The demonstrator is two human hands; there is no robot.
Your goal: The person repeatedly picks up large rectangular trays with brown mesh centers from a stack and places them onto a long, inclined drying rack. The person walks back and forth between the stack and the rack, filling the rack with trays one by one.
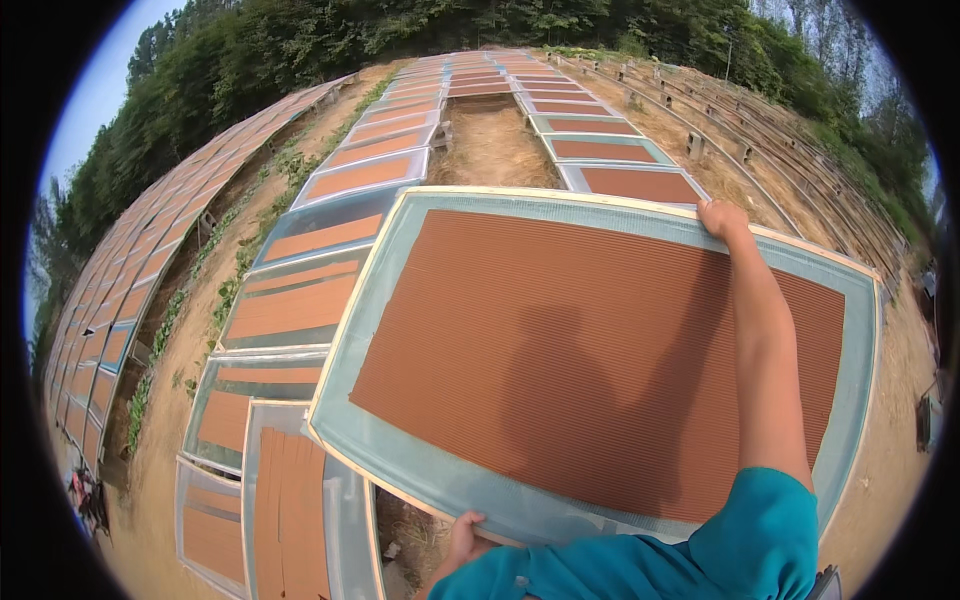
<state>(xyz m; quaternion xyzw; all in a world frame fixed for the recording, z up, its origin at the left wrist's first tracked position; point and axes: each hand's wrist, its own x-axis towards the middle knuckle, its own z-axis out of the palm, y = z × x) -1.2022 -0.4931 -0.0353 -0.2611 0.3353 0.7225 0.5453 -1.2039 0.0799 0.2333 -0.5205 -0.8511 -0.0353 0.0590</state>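
A large wood-framed mesh drying screen [375,315] is held across the front of me, tilted. On its mesh lies a wide reddish-brown layer of fine, closely packed parallel strands [470,350], with shadows falling over it. My right hand [725,220] grips the far rail of the frame, its arm reaching across the screen. At the near rail, my left hand [465,543] is closed round the edge, thumb on top; the rest of its fingers are hidden beneath. Just left of the held screen, another framed screen [350,520] with brown strands lies lengthwise over others.
Rows of similar screens [375,173] run away from me on both sides of a straw-coloured strip [490,150]. A further long row [170,220] stands left, past a dirt path [190,330] with green plants. Bare rails on blocks [695,145] stretch along the right, trees behind.
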